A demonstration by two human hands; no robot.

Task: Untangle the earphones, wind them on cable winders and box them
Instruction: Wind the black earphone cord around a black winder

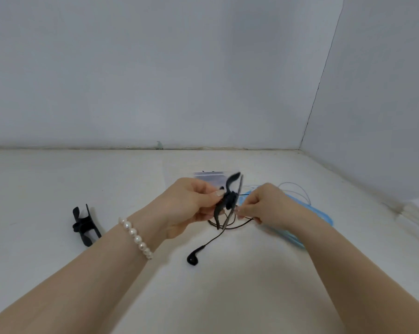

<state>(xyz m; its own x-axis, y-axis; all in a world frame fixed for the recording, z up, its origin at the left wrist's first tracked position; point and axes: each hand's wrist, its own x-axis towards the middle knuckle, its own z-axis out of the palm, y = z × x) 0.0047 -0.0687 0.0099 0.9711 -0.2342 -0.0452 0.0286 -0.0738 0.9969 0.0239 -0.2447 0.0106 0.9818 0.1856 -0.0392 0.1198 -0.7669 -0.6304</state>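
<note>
Black earphones [194, 257] are mid-winding: your left hand [191, 206] pinches the cable winder [229, 201], your right hand [259, 206] pinches the cord. Next, feed another turn without slack.

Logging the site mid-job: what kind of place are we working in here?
Probably a plain, improvised workspace: a bare white table pushed into a corner of unmarked white walls. Only task items show, such as the spare black plastic cable winder and light blue earphone cable.
</note>
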